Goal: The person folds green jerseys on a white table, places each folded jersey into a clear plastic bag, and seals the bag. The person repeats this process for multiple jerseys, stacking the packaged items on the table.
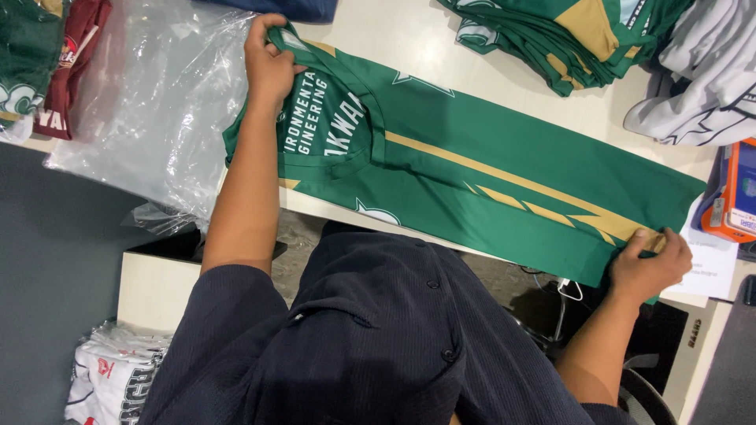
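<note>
On the pale flat table [409, 47] lies a long green sports shirt with a gold stripe and white letters [488, 189]; it is folded narrow and stretches from the far left side to the near right edge; the big clear crinkly plastic bag [157, 102] sits just beside it on the left, partly under the shirt's end; a pile of folded green and gold shirts [551, 39] rests at the far side of the table, well apart from the hands; a heap of white and grey cloth [701, 79] lies next to that pile on the right; some dark red and green folded clothes [47, 55] sit at the far left corner; white shirts packed in plastic [118, 378] lie low down on the left, under the table's edge; an orange and blue boxy gadget [736, 193] sits on white paper [713, 260] by the right edge; the left hand [268, 63] is closed tight on the shirt's left end, fingers curled over the cloth; the right hand [650, 264] is closed too, pinching the shirt's right end at the gold stripe, near the table's edge
</note>
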A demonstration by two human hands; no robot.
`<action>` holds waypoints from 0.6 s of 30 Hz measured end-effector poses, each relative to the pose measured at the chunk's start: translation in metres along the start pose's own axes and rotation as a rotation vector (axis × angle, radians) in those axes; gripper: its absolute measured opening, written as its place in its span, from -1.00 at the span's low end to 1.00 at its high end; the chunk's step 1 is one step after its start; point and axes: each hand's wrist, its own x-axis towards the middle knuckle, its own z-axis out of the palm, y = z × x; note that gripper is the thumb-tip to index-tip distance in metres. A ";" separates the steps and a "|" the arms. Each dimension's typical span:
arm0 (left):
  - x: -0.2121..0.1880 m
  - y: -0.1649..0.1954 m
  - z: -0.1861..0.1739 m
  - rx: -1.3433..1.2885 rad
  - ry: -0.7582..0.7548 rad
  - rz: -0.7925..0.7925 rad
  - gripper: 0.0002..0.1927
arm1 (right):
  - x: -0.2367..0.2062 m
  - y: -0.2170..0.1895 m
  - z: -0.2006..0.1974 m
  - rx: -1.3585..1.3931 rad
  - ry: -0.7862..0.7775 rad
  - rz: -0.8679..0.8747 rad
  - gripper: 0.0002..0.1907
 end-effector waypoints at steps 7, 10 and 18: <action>0.007 0.015 -0.020 -0.313 -0.127 -0.291 -0.50 | 0.006 0.002 0.002 0.021 -0.028 0.005 -0.65; 0.011 0.016 -0.026 -0.243 -0.134 -0.319 -0.75 | 0.004 0.012 0.004 0.005 -0.026 -0.030 -0.63; 0.019 0.006 -0.031 -0.068 -0.223 -0.107 -0.63 | 0.014 -0.017 -0.011 -0.047 0.022 -0.261 -0.58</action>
